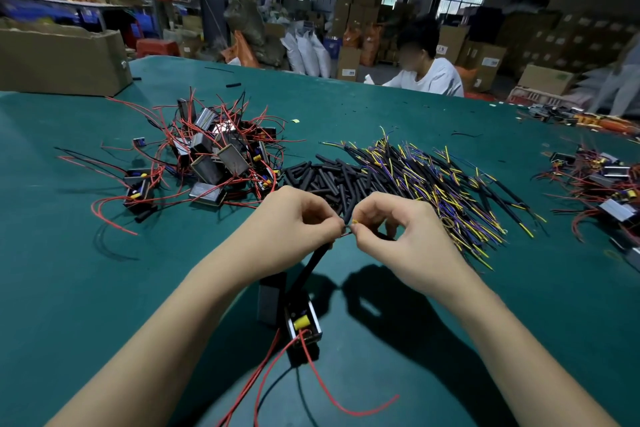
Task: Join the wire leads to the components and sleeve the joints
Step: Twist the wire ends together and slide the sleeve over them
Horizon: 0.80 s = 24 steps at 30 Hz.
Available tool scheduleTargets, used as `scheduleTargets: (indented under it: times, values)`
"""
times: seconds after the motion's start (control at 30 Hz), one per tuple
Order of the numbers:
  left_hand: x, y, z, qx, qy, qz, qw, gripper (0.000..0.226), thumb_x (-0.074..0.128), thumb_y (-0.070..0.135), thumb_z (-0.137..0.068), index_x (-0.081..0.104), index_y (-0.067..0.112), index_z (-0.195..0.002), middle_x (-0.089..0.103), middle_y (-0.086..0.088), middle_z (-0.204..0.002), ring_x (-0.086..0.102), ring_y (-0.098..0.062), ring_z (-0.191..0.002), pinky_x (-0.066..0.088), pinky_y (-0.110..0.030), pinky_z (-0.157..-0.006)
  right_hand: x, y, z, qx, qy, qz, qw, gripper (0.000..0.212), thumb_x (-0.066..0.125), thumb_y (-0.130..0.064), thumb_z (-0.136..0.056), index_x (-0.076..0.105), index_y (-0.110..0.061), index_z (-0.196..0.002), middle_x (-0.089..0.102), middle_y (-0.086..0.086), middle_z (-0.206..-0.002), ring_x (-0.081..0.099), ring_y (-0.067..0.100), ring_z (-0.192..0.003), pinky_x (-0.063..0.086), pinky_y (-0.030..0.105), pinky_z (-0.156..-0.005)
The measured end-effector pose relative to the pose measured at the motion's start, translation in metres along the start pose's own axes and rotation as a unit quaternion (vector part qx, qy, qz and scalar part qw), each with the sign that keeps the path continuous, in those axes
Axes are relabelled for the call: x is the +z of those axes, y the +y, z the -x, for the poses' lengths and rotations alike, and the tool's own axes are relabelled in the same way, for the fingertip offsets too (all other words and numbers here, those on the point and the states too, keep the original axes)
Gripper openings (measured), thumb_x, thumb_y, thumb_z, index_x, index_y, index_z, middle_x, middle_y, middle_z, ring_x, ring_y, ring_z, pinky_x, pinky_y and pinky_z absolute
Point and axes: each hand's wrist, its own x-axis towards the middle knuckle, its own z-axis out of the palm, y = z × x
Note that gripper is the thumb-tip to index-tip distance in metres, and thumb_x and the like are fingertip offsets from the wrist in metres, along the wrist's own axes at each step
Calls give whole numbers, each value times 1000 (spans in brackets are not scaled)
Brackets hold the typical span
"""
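1. The left hand (299,215) sits just left of centre with fingers curled, thumb and forefinger pinching the top end of a black sleeved lead (313,265); that lead runs down toward 6 o'clock to a small component (302,321).
2. The right hand (398,229) is curled too, its fingertips (360,230) pinching a yellow-tipped wire end (355,221); the two hands meet fingertip to fingertip, and whether the wire ends are already twisted together cannot be told.
3. The component hangs or stands just below the hands, toward 6 o'clock; it shows a yellow part on its open face, and red wires (322,388) trail from it toward the lower edge.
4. On the green table (69,288), at 10 o'clock from the hands, lies a heap of components (214,156) tangled in red wires.
5. Directly at 12 o'clock, touching distance behind the fingers, lies a pile of black sleeves (329,177); at 2 o'clock beside it spreads a bundle of wire leads (443,180) with yellow and blue strands.
6. At 3 o'clock near the table's edge sits another heap of finished-looking units (599,184); a cardboard box (62,59) rests at 10 o'clock far back; a seated person in a white shirt (429,76) is at 1 o'clock across the table.
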Motion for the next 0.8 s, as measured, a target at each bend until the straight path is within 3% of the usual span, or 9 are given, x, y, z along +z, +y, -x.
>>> scheduleTargets:
  times: [0.07, 0.13, 0.2, 0.3, 0.4, 0.5, 0.6, 0.8]
  values:
    - [-1, -1, -2, -47, -14, 44, 998, 20, 63, 20, -86, 72, 8, -73, 64, 4, -58, 48, -4, -51, 38, -17, -52, 2, -1, 0, -107, 36, 138, 984, 8, 63, -6, -77, 62, -14, -75, 59, -6, -71, 53, 8, -66, 38, 17, -64]
    - [-2, -2, -3, -97, -32, 83, 991, 22, 62, 22, -86, 70, 10, -69, 61, 5, -60, 45, -7, -56, 36, -20, -54, 4, 0, -1, -217, 69, 286, 931, 6, 62, -4, -77, 64, -10, -75, 59, -2, -71, 54, 19, -66, 41, 30, -61]
    - [-2, -3, -3, -141, -60, 139, 978, 24, 61, 21, -87, 68, 16, -65, 57, 4, -61, 45, -9, -58, 35, -18, -53, 6, 3, -1, -249, 80, 325, 909, 7, 61, -3, -79, 64, -8, -76, 60, 0, -71, 53, 23, -65, 40, 34, -59]
    - [-1, -2, -3, -146, -75, 172, 971, 25, 58, 20, -90, 68, 15, -68, 54, 4, -57, 44, -4, -48, 32, -12, -47, 7, 3, 2, -137, 48, 205, 968, 4, 61, -10, -81, 61, -14, -80, 58, -9, -73, 51, 9, -68, 38, 24, -67]
    - [2, -3, -4, -74, -3, 97, 993, 21, 59, 19, -90, 69, 8, -75, 56, 8, -57, 46, -4, -53, 36, -19, -54, 7, 6, 2, -23, 30, 43, 998, 7, 65, -6, -83, 66, -14, -81, 60, -12, -70, 52, 0, -66, 36, 9, -67]
    - [3, -6, -5, -8, 53, 21, 998, 17, 60, 18, -89, 67, 16, -73, 61, 9, -62, 50, -5, -59, 42, -22, -62, 8, 6, -1, 42, 19, -59, 997, 10, 67, -5, -86, 70, -14, -81, 65, -8, -70, 54, -1, -65, 41, 13, -66]
    - [4, -6, -4, 31, 65, -9, 997, 18, 62, 18, -89, 65, 23, -72, 61, 12, -61, 49, 1, -55, 40, -14, -57, 9, 7, -2, 74, 45, -125, 988, 15, 65, -8, -88, 69, -19, -78, 65, -8, -67, 55, 5, -64, 47, 24, -65]
    - [7, -8, -6, 4, 89, 10, 996, 20, 61, 17, -89, 63, 26, -71, 60, 17, -58, 51, 4, -56, 41, -12, -60, 10, 7, -4, 89, 38, -181, 979, 17, 63, -3, -88, 67, -17, -79, 68, -12, -66, 58, -1, -63, 47, 13, -66]
